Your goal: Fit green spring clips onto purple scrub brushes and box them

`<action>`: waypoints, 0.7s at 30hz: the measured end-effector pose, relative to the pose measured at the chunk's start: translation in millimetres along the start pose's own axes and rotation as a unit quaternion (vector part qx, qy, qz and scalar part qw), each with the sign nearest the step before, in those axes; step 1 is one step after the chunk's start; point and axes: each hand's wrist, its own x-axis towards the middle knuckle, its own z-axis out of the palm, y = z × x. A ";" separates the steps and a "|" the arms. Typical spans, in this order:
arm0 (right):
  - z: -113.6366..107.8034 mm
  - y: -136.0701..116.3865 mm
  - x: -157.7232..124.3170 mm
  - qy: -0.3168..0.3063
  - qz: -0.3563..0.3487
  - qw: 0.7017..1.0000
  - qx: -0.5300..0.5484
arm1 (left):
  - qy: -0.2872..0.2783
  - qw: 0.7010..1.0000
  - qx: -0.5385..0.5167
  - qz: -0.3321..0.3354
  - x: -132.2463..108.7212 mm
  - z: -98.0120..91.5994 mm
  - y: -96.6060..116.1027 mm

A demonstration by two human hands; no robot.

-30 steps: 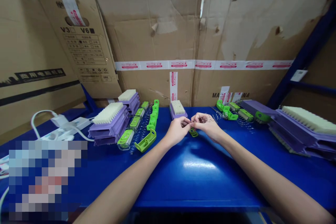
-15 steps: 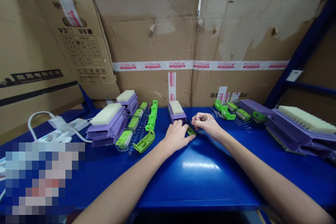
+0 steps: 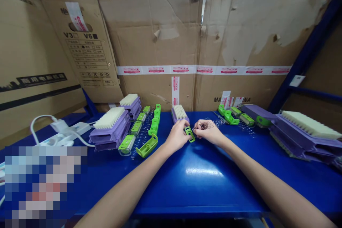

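Observation:
My left hand [image 3: 177, 136] pinches a small green plastic clip [image 3: 189, 134] just above the blue table [image 3: 203, 178]. My right hand [image 3: 208, 131] meets it from the right, fingers closed on a thin metal spring [image 3: 212, 124] whose coils trail over the back of the hand. Directly behind the hands stands a small purple brush with white bristles [image 3: 179, 113].
Left: two stacked purple brushes [image 3: 112, 128], green clear-topped parts [image 3: 127, 142], green handles [image 3: 147, 146], loose springs [image 3: 140, 137], a white power strip with cable [image 3: 64, 130]. Right: more green parts [image 3: 229, 115] and purple brushes [image 3: 307, 131]. Cardboard boxes [image 3: 160, 39] wall the back.
My left hand dropped to the table, took the green clip, and lifted it against my right hand, which kept hold of the spring.

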 end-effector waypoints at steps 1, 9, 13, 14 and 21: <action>0.4 0.9 0.1 0.002 -0.015 1.000 -0.014 | 0.007 0.999 -0.050 -0.021 2.0 0.5 -1.2; 5.8 -0.8 -3.9 0.060 -0.160 0.971 -0.166 | 0.080 0.950 -0.287 -0.096 10.0 0.3 -3.6; 5.9 0.4 -5.7 0.046 -0.207 0.960 -0.185 | 0.059 0.940 -0.325 -0.092 7.9 1.2 -1.7; 5.6 -0.4 -6.0 0.046 -0.214 0.956 -0.194 | 0.056 0.937 -0.330 -0.094 7.5 1.5 -1.3; 8.3 -6.5 -7.0 0.053 -0.258 0.933 -0.244 | 0.061 0.928 -0.347 -0.122 6.2 -0.4 4.2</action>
